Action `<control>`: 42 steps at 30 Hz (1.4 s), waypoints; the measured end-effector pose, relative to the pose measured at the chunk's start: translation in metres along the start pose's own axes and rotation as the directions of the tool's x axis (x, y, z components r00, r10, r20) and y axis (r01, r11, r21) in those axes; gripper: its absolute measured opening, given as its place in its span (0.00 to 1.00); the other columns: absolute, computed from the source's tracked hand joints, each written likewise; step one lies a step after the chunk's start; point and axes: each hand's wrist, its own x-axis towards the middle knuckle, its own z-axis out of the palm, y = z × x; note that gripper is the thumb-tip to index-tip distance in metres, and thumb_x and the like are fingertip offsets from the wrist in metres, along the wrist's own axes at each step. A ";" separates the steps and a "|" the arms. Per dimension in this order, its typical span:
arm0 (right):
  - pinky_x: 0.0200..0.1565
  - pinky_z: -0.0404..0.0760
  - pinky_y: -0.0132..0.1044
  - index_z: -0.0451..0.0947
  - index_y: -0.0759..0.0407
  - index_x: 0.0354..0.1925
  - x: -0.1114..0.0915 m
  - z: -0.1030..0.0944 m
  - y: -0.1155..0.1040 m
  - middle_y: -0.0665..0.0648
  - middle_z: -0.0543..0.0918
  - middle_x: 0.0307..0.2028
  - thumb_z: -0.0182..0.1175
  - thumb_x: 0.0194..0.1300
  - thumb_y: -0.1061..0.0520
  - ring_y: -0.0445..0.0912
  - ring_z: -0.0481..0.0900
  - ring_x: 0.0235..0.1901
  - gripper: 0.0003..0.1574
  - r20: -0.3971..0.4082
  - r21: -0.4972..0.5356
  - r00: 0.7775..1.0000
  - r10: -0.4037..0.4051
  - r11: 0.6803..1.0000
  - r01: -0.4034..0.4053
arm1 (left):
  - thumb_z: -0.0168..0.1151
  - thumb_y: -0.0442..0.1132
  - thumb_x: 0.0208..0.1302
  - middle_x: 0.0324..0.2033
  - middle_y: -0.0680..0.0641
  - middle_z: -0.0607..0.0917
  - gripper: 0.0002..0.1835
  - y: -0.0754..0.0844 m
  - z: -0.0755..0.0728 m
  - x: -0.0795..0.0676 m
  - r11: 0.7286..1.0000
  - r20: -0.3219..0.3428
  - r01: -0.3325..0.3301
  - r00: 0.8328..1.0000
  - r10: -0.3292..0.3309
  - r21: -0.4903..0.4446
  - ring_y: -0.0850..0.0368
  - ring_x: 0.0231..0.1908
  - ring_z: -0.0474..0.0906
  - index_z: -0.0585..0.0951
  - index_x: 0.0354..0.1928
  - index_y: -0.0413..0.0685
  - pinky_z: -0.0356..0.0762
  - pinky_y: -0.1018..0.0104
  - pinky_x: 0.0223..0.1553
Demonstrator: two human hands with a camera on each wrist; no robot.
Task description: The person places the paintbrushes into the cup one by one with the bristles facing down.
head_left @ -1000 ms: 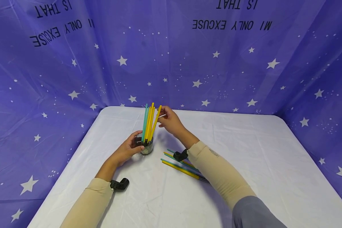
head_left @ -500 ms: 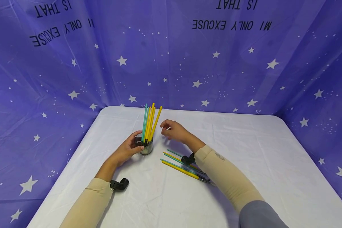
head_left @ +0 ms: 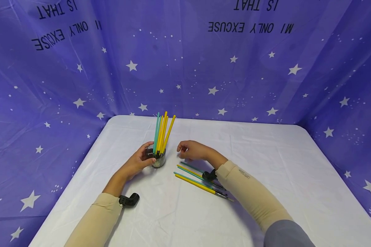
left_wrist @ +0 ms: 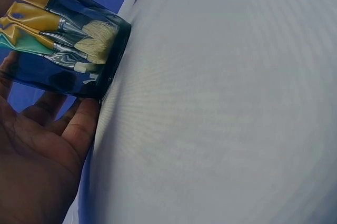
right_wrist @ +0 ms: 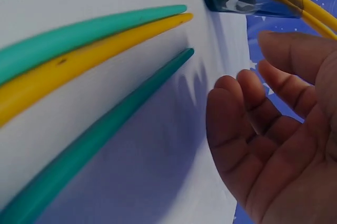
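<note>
My left hand (head_left: 135, 164) grips a clear glass (head_left: 159, 162) on the left half of the table, thumb in front and fingers behind. Several yellow and teal paintbrushes (head_left: 164, 132) stand in it, handles up; the left wrist view shows their pale bristles (left_wrist: 100, 39) down near the glass bottom. Right of the glass, my right hand (head_left: 194, 150) hovers with loosely bent fingers and holds nothing. Just below that hand, several more paintbrushes (head_left: 194, 182) lie side by side, their handle ends toward the glass. In the right wrist view, a teal handle (right_wrist: 105, 134) lies nearest the fingers.
A white cloth (head_left: 160, 219) covers the table. Purple star-printed curtains (head_left: 185, 75) hang behind it and at both sides. The right forearm's beige sleeve (head_left: 250, 192) passes close to the bristle ends of the lying brushes.
My right hand has let go of a yellow paintbrush in the glass and drawn back toward me and slightly right, above the lying brushes. The left hand and glass have stayed in place.
</note>
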 end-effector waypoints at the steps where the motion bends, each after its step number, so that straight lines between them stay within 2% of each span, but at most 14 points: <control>1: 0.33 0.79 0.37 0.75 0.63 0.51 -0.001 0.000 0.001 0.56 0.78 0.36 0.59 0.69 0.62 0.49 0.76 0.30 0.13 0.007 -0.011 1.000 0.007 1.000 -0.007 | 0.61 0.30 0.67 0.65 0.28 0.66 0.41 0.000 0.000 0.000 1.000 0.000 -0.001 1.000 0.001 0.000 0.36 0.64 0.66 0.52 0.76 0.45 0.72 0.70 0.54; 10: 0.31 0.75 0.35 0.76 0.60 0.50 -0.009 0.002 0.007 0.55 0.78 0.34 0.61 0.67 0.61 0.45 0.73 0.26 0.13 0.007 -0.080 1.000 0.030 0.996 -0.029 | 0.61 0.31 0.67 0.65 0.28 0.66 0.41 0.002 0.000 0.000 1.000 -0.002 0.009 1.000 -0.009 0.007 0.36 0.64 0.66 0.52 0.76 0.46 0.72 0.69 0.54; 19: 0.31 0.73 0.36 0.78 0.55 0.46 -0.014 0.005 0.010 0.53 0.77 0.32 0.62 0.66 0.62 0.45 0.73 0.28 0.10 0.049 -0.192 0.998 0.044 0.981 -0.033 | 0.61 0.30 0.67 0.65 0.28 0.67 0.41 0.001 0.000 0.000 1.000 -0.006 0.014 1.000 -0.014 0.013 0.36 0.64 0.66 0.52 0.76 0.47 0.72 0.69 0.53; 24: 0.35 0.71 0.36 0.79 0.53 0.47 -0.012 0.007 0.009 0.52 0.76 0.32 0.65 0.65 0.61 0.44 0.72 0.31 0.12 0.075 -0.246 0.996 0.041 0.969 -0.021 | 0.61 0.30 0.67 0.65 0.28 0.66 0.41 0.001 0.000 0.000 1.000 -0.004 0.014 1.000 -0.014 0.011 0.36 0.64 0.66 0.51 0.76 0.46 0.72 0.69 0.54; 30: 0.36 0.70 0.36 0.79 0.54 0.46 -0.010 0.010 0.009 0.52 0.74 0.31 0.65 0.64 0.63 0.44 0.70 0.31 0.12 0.095 -0.258 0.995 0.037 0.966 -0.011 | 0.61 0.30 0.67 0.65 0.28 0.66 0.41 0.002 0.001 0.000 1.000 -0.007 0.012 1.000 -0.012 0.013 0.36 0.64 0.65 0.52 0.76 0.46 0.71 0.69 0.54; 42: 0.36 0.69 0.37 0.79 0.54 0.42 -0.009 0.013 0.011 0.52 0.73 0.30 0.61 0.62 0.69 0.44 0.69 0.31 0.13 0.069 -0.267 0.997 0.028 0.964 -0.008 | 0.61 0.30 0.67 0.65 0.27 0.66 0.41 0.001 0.000 0.001 1.000 -0.006 0.008 1.000 -0.008 0.017 0.36 0.64 0.65 0.52 0.76 0.45 0.71 0.69 0.55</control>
